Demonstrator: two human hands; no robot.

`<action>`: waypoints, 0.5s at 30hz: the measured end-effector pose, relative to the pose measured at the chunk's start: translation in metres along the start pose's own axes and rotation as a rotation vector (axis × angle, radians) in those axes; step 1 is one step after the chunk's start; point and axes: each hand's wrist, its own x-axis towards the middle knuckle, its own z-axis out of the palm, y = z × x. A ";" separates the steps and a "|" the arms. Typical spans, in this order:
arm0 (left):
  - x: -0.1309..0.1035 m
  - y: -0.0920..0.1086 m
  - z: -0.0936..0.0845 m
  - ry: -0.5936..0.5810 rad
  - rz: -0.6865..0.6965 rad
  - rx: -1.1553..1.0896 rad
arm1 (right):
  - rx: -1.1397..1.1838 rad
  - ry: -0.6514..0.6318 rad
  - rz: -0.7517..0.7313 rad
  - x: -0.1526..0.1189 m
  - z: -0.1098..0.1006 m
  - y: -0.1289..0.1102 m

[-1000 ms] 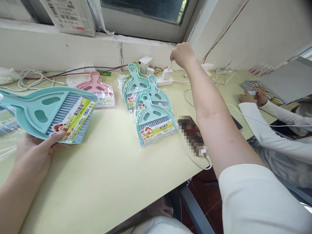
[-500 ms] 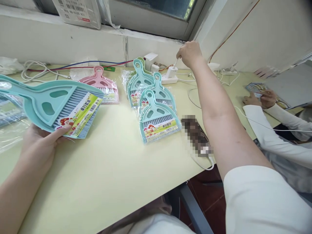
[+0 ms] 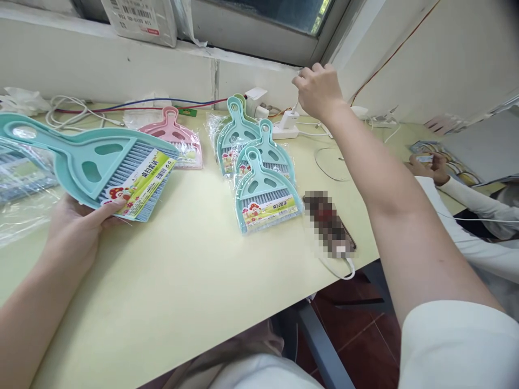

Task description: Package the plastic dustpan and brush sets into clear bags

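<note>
My left hand (image 3: 83,227) grips a teal dustpan-and-brush set (image 3: 101,162) by its lower edge, thumb on the printed yellow-green label. The set is tilted, its handle pointing left. My right hand (image 3: 320,89) reaches across the table, fingers curled above a white charger (image 3: 288,120) in a power strip (image 3: 279,131). A white cable (image 3: 296,105) rises from the charger to the curled fingers; my hand hides its upper part. Between my hands lie several wrapped teal sets, the nearest dustpan set (image 3: 267,200) lying flat. Behind them is a pink set (image 3: 172,135).
A phone (image 3: 328,224), partly pixelated, lies near the table edge with a cable plugged in. Clear plastic wrapping (image 3: 24,216) and another set are at the left. A co-worker's hands (image 3: 430,167) hold a small item at the right. Coiled white cable (image 3: 67,111) lies by the wall.
My right hand has risen slightly above the charger, and its fingers are more curled. The view has shifted a little; my left hand still holds the teal set.
</note>
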 end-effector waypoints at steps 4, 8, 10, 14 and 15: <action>0.000 -0.001 0.000 -0.018 0.026 -0.016 | -0.037 0.006 0.062 -0.005 -0.009 0.001; -0.001 0.000 -0.001 -0.001 0.009 -0.019 | -0.019 -0.035 0.299 -0.007 0.001 0.002; -0.002 0.001 0.000 0.002 0.003 -0.023 | 0.000 0.016 0.406 -0.005 0.006 0.002; -0.004 0.003 0.003 0.002 0.003 -0.039 | 0.098 0.002 0.609 -0.002 0.013 0.007; -0.004 0.004 0.004 0.003 0.004 -0.045 | 0.156 -0.064 0.651 -0.003 0.016 0.010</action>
